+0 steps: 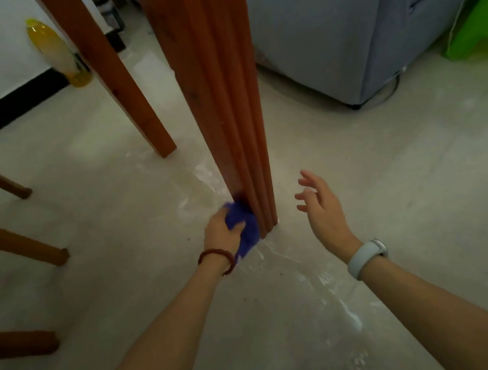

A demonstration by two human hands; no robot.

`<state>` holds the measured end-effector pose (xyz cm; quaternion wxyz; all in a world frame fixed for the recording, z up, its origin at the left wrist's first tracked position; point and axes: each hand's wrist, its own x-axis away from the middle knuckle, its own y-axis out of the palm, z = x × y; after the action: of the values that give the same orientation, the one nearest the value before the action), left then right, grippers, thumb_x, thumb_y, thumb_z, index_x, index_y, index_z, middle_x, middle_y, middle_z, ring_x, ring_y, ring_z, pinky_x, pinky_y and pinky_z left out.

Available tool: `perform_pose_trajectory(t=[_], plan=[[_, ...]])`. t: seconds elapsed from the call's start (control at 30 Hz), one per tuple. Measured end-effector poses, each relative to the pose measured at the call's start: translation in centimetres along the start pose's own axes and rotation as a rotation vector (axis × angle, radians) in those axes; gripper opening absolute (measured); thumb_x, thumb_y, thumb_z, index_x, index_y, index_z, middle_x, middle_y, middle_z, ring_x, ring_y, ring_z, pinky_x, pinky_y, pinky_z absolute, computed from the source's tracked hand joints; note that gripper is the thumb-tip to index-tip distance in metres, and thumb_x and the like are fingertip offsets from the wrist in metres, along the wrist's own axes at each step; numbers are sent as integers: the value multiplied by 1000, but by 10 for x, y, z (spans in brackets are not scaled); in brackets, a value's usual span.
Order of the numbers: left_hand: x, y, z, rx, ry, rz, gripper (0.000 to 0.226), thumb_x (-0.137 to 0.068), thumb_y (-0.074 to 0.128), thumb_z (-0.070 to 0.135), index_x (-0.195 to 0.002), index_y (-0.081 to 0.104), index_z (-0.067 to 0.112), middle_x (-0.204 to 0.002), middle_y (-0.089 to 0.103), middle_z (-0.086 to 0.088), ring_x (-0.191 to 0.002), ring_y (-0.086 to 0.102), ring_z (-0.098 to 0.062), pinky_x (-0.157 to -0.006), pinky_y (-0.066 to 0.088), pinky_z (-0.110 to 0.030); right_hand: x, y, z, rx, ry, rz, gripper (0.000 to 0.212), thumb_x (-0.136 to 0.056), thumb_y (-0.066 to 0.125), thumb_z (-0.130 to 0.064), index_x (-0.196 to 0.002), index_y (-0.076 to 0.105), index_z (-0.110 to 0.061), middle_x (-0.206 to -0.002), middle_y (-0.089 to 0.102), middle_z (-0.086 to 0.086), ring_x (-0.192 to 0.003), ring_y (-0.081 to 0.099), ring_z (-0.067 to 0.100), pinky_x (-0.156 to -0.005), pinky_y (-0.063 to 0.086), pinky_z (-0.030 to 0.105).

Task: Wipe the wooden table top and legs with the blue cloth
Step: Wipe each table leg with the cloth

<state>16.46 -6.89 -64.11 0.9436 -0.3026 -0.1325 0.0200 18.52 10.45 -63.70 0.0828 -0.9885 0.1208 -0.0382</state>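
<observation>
Blue cloth [243, 225]: deep blue, fuzzy, bunched into a wad, with a loose tail hanging down toward the floor [119, 231]. Pressed against the left face of the near table leg [221, 110], right at the foot of it, just above the tiles.

Near table leg: reddish-brown wood, grooved lengthwise along its front, standing upright on the pale floor. Second table leg [120, 86] further back and to the left, plain-sided, same reddish wood.

Left hand [222, 232] clutching the cloth, fingers curled round the wad, thumb across the top of it, knuckles toward the camera. Dark red beaded bracelet [218, 257] on that wrist.

Right hand [320, 206] held in the air to the right of the leg, apart from it and from the cloth, fingers spread and loosely bent, holding nothing. White watch [367, 257] on that wrist.

Elsewhere: brown chair legs [13, 241] at the left edge; yellow bottle [55, 51] against the white wall; grey covered appliance [355, 23] behind the leg on the right; green plastic item [482, 29] at the far right. White streaks and smears across the floor round the foot of the leg.
</observation>
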Motion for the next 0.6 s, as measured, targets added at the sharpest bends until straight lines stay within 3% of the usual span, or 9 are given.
perform_pose_trajectory(t=[0.07, 0.17, 0.23, 0.3, 0.4, 0.5, 0.6], plan=[[3, 3, -25, -62, -62, -251, 27, -85, 56, 5, -112, 53, 8, -110, 59, -16, -107, 55, -30, -82, 41, -27, 5, 0, 18, 28, 68, -55, 33, -96, 38, -12, -127, 47, -18, -116, 54, 2, -106, 55, 21, -94, 47, 40], [10, 9, -25, 30, -99, -514, 27, -83, 59, -1, -106, 51, 11, -104, 58, -14, -94, 56, -25, -78, 46, -27, 16, -1, 40, 59, 158, -289, 35, -94, 46, -14, -130, 45, -18, -119, 53, 0, -114, 51, 15, -89, 41, 21], [14, 17, -14, 260, -182, -544, 29, -82, 59, -3, -103, 47, 13, -101, 57, -10, -91, 56, -24, -79, 50, -31, 26, 2, 48, 36, 180, -464, 48, -91, 53, -21, -137, 37, -20, -129, 47, -4, -117, 44, 8, -91, 37, 14], [18, 26, -5, 490, -280, -505, 30, -82, 55, -6, -105, 46, 10, -101, 57, -10, -90, 57, -23, -77, 51, -31, 33, 7, 53, -26, 170, -500, 59, -86, 61, -21, -138, 33, -18, -129, 45, -6, -116, 45, 6, -88, 39, 6], [20, 26, 4, 669, -446, -582, 43, -76, 60, 4, -117, 49, 11, -108, 58, -10, -97, 57, -23, -78, 50, -32, 26, 4, 53, -44, 180, -384, 56, -84, 64, -10, -131, 36, -16, -113, 52, -2, -97, 54, 7, -79, 42, 6], [16, 4, 15, 321, -375, -645, 29, -90, 53, 24, -118, 50, 21, -119, 57, -5, -103, 57, -21, -79, 49, -35, 7, -12, 39, -94, 143, -132, 46, -79, 68, -9, -114, 39, -20, -89, 56, -6, -78, 56, 7, -73, 47, 21], [12, -14, 18, 190, -223, -214, 16, -90, 50, 32, -100, 47, 20, -117, 55, -11, -88, 57, -14, -73, 49, -28, -22, -27, -2, -144, -34, 176, 36, -84, 63, -6, -108, 41, -22, -92, 53, -16, -82, 57, -4, -79, 48, 19]])
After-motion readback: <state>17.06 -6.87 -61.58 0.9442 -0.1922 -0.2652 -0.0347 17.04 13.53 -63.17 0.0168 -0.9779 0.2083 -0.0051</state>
